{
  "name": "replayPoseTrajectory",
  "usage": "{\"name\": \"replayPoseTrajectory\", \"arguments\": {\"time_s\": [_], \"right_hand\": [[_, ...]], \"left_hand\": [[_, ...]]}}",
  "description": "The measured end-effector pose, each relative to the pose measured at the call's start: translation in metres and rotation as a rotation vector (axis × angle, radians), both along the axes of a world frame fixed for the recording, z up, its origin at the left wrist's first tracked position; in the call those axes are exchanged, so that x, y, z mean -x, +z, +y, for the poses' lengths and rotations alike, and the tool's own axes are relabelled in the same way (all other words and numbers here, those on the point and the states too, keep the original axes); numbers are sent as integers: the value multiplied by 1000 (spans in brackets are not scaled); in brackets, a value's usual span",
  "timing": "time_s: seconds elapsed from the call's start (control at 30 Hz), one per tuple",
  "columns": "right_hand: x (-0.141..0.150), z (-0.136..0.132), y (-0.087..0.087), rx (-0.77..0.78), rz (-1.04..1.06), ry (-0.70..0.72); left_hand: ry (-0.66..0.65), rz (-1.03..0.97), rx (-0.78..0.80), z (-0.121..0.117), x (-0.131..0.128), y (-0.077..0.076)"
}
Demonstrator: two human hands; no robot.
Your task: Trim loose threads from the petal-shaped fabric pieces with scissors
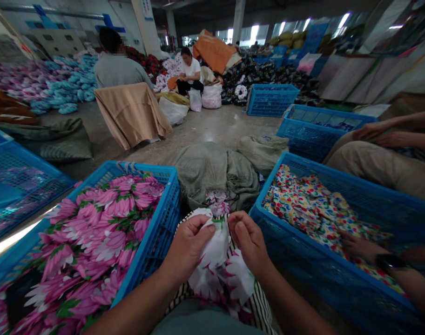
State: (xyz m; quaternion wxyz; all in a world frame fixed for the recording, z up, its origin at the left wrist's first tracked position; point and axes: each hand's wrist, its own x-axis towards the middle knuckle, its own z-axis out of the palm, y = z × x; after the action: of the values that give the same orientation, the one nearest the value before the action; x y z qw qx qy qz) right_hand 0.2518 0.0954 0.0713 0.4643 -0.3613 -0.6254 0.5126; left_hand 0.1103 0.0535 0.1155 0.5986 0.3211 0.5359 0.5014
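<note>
So on your far left there's a blue plastic mesh crate (163,173) heaped with pink, white and green petal-print fabric pieces (107,228). Next, your left hand (189,242) has thumb and fingers pinching a white fabric piece with pink petal print (215,246), which sits between your hands over black-and-cream striped cloth (264,307). Your right hand (249,237) is curled at its upper right edge, can't tell if it's gripping. Further right, a co-worker's hand (360,246) dips into another blue crate (296,260).
</note>
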Motion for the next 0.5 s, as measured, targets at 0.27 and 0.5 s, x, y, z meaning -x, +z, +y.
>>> {"name": "replayPoseTrajectory", "arguments": {"time_s": [0.27, 0.5], "right_hand": [[5, 1, 16, 2, -121, 207], [2, 2, 10, -62, -21, 72]], "left_hand": [[-193, 798, -463, 2, 4, 4], [-184, 655, -392, 2, 12, 7]]}}
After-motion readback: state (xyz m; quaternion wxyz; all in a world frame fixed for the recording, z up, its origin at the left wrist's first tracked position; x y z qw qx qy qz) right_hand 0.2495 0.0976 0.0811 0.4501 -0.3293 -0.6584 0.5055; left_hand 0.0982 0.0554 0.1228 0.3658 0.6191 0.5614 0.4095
